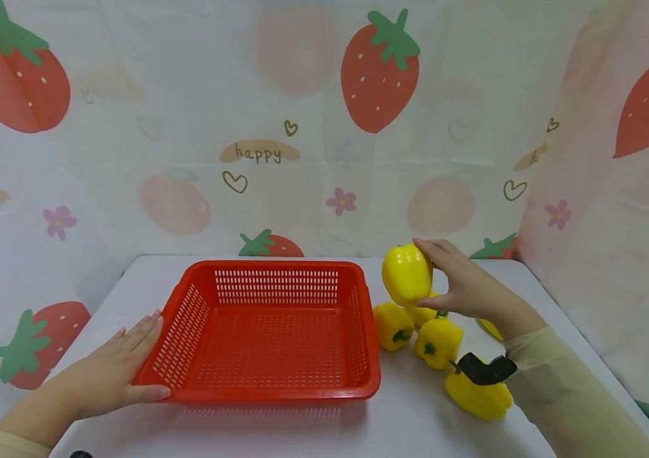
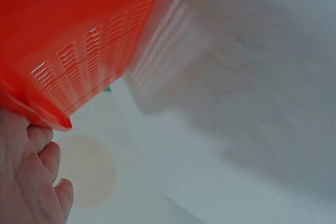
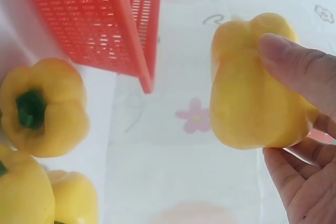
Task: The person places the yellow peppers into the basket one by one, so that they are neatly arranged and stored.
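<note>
My right hand [image 1: 464, 286] holds a yellow bell pepper [image 1: 404, 275] above the table, just right of the red plastic basket [image 1: 371, 331]. In the right wrist view, the thumb [image 3: 302, 69] lies on one side of the held pepper [image 3: 252, 87], and the fingers support it from below. My left hand [image 1: 109, 372] rests at the basket's front left corner, fingers extended along the left rim and thumb at the front rim. Loose yellow bell peppers lie below the right hand: one [image 1: 393, 326] beside the basket, another [image 1: 440, 343] right of it, a third [image 1: 481, 394] nearer the front.
One more pepper [image 1: 491, 328] shows partly behind the right wrist, and another is partly hidden under the held one. The basket has slotted walls and a bare floor. A strawberry-patterned sheet [image 1: 313, 191] encloses the white table [image 1: 410, 420] at the back and sides.
</note>
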The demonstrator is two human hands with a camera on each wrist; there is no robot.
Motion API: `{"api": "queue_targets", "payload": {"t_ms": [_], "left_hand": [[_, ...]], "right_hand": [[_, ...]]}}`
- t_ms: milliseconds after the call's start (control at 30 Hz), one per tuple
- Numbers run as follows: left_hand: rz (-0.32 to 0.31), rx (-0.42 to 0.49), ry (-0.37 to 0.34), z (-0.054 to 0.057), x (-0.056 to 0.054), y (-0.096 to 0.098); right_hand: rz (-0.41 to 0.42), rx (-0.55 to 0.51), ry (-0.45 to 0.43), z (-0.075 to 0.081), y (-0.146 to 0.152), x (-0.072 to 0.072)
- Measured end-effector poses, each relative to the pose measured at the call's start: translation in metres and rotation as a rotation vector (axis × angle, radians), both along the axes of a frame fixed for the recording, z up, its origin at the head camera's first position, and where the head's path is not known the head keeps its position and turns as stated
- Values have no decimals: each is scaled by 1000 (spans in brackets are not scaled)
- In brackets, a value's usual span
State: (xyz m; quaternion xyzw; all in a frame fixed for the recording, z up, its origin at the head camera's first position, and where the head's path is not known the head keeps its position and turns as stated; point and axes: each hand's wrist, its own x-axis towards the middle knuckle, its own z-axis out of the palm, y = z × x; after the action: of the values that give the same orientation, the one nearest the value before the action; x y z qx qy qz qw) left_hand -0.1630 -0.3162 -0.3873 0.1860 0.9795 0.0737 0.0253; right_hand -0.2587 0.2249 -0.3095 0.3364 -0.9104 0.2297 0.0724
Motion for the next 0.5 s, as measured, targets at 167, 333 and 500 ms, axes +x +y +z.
{"api": "queue_targets", "payload": {"t_ms": [167, 333, 500], "left_hand": [[7, 1, -6, 1, 0, 0], [15, -4, -12, 3, -1, 1], [18, -10, -7, 3, -1, 2]], "right_hand": [[15, -6, 17, 3, -6, -4], [26, -4, 22, 7, -14, -6], [49, -14, 23, 11, -22, -6]]}}
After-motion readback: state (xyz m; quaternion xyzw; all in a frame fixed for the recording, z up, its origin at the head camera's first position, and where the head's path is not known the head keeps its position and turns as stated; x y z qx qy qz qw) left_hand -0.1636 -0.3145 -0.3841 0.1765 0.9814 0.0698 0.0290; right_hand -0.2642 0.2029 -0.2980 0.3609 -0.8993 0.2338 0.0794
